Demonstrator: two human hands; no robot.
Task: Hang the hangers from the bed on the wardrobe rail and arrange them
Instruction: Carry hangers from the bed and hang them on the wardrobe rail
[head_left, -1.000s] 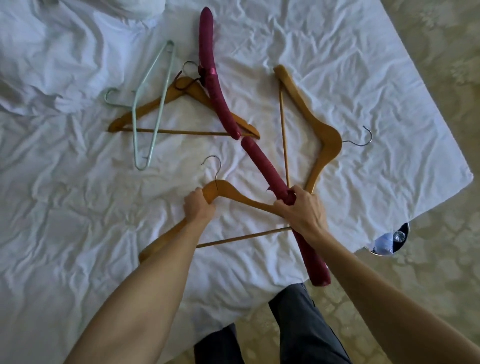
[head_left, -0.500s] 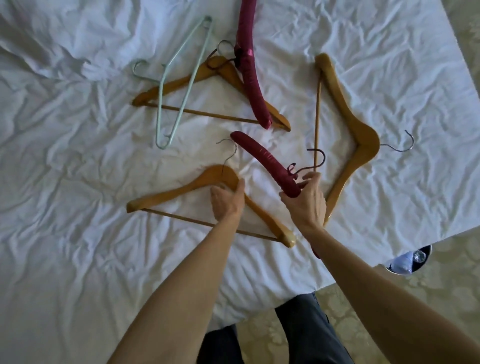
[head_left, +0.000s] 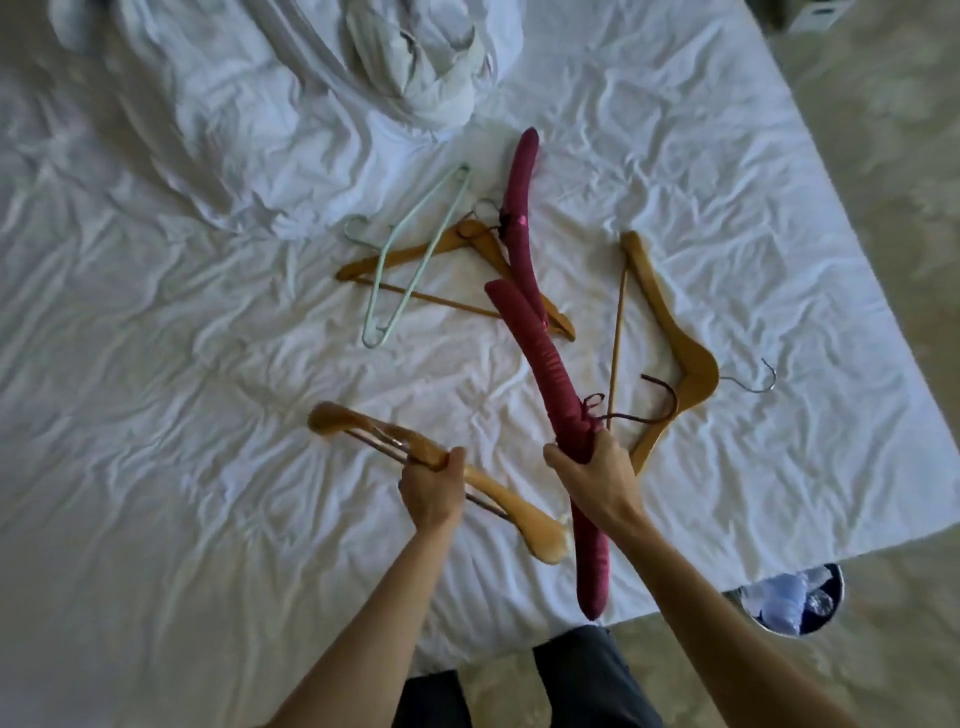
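Left fingers: left hand (head_left: 431, 493) curled tight round the middle of a wooden hanger (head_left: 374, 441), lifted and blurred; its hook is not visible.
Right fingers: right hand (head_left: 595, 470) wrapped round the neck of a padded hanger (head_left: 545, 364), just below its dark hook (head_left: 657, 402).
Carry: probably best to keep both grips at the neck, so the arms balance and the hooks stay free for the rail.
Risk: the padded hanger's far end hangs over the hangers still lying; lift straight up to avoid snagging.
Left on bed (head_left: 156, 415): two wooden, one padded, one green wire hanger (head_left: 410, 260).
Rail: out of view.
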